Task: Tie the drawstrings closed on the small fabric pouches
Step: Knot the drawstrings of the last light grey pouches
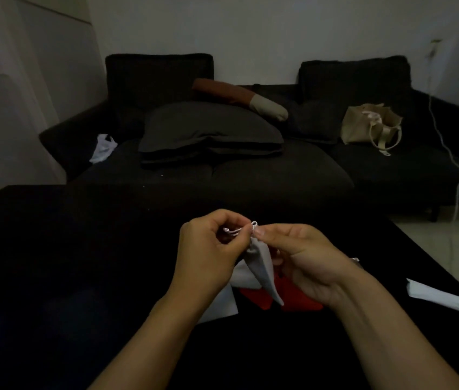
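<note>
Both hands meet above the dark table [53, 249]: left hand [208, 254] and right hand [304, 257] each pinch the white drawstring [239, 229] running crosswise between them. Below hangs the grey pouch [262, 266], long axis downward, equally near both. Whether a knot exists is unclear; red pouches [256, 298] lie half-hidden beneath.
</note>
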